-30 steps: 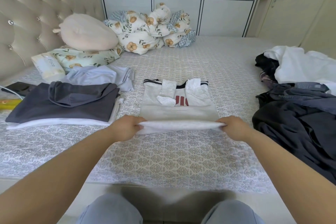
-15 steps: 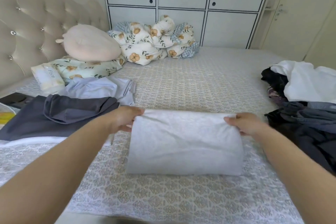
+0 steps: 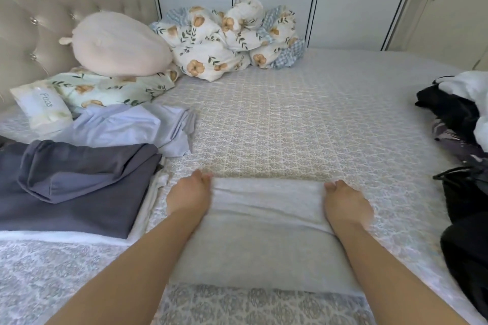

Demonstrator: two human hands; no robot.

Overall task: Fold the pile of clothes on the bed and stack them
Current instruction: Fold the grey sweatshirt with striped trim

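Tufted beige headboard (image 3: 39, 16) at left. White panelled wardrobe (image 3: 277, 0) with dark round pulls along the far wall. Patterned grey bedspread (image 3: 290, 119) across the bed, lit by soft, even daylight. Pale door (image 3: 454, 8) at right.

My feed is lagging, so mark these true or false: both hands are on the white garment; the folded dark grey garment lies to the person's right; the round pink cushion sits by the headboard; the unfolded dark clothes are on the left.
1. Both hands, left hand and right hand, grip the folded white cloth garment: true.
2. The folded dark grey garment lies to the person's right: false, it lies to their left.
3. The round pink cushion sits by the padded headboard: true.
4. The unfolded dark clothes are on the left: false, they are on the right.
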